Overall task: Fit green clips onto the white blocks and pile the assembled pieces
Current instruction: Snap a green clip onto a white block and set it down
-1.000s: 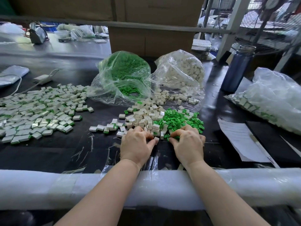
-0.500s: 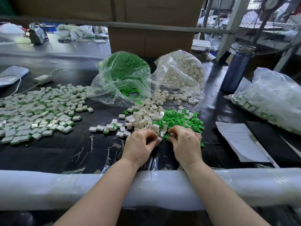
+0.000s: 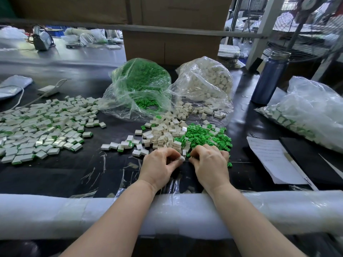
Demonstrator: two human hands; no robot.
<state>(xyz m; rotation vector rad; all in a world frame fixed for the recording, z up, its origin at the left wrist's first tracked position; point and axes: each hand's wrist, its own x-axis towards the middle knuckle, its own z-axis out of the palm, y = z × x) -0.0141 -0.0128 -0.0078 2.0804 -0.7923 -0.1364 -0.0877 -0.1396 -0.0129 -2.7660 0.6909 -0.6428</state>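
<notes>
My left hand [image 3: 159, 165] pinches a small white block [image 3: 182, 158] between thumb and fingers, just in front of a heap of loose white blocks [image 3: 163, 134]. My right hand [image 3: 210, 163] is curled close beside it, fingertips near the block; what it holds is hidden. A heap of loose green clips [image 3: 206, 135] lies right behind my right hand. A wide spread of assembled white-and-green pieces [image 3: 42, 127] covers the table at the left. A short row of assembled pieces [image 3: 118, 145] lies left of the block heap.
A clear bag of green clips [image 3: 143, 84] and a clear bag of white blocks [image 3: 206, 80] stand behind the heaps. At the right are a blue bottle [image 3: 269, 78], a bag of assembled pieces [image 3: 306, 112] and a paper sheet [image 3: 272, 158]. A padded white rail [image 3: 55, 214] runs along the table's near edge.
Both hands have drawn back a little from the heaps toward me and come closer together. A white block now shows at my left fingertips.
</notes>
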